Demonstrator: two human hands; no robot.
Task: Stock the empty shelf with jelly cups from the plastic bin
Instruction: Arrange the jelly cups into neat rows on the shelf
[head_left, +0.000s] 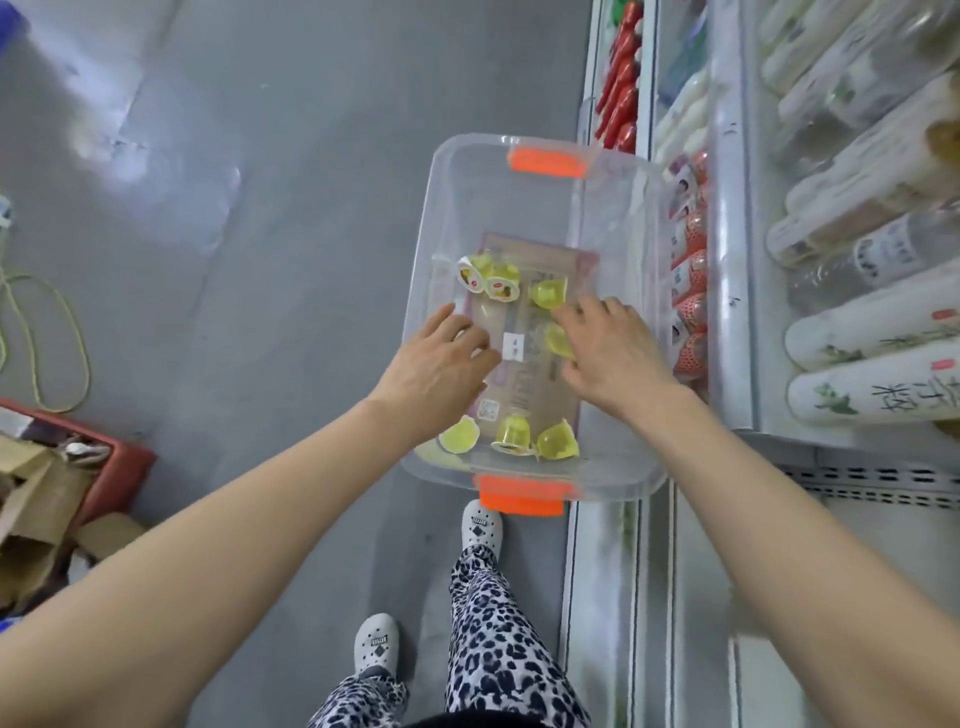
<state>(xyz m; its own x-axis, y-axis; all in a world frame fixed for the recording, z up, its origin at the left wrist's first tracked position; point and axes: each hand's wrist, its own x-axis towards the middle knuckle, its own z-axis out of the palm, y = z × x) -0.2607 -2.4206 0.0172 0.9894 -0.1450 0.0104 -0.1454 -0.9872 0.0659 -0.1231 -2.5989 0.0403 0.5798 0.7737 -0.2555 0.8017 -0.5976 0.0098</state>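
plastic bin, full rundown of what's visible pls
The plastic bin is a clear, rectangular tub with rounded corners and an orange latch handle at each short end. Lidless, it sits upright on the grey floor against the shelving. A label shows at its bottom, with a few yellow jelly cups scattered over it. Both hands reach inside: left hand, right hand.

Both hands are reaching through the open top of the bin (519, 145); its clear walls and the shelf edge (727, 312) are hemming the right side.
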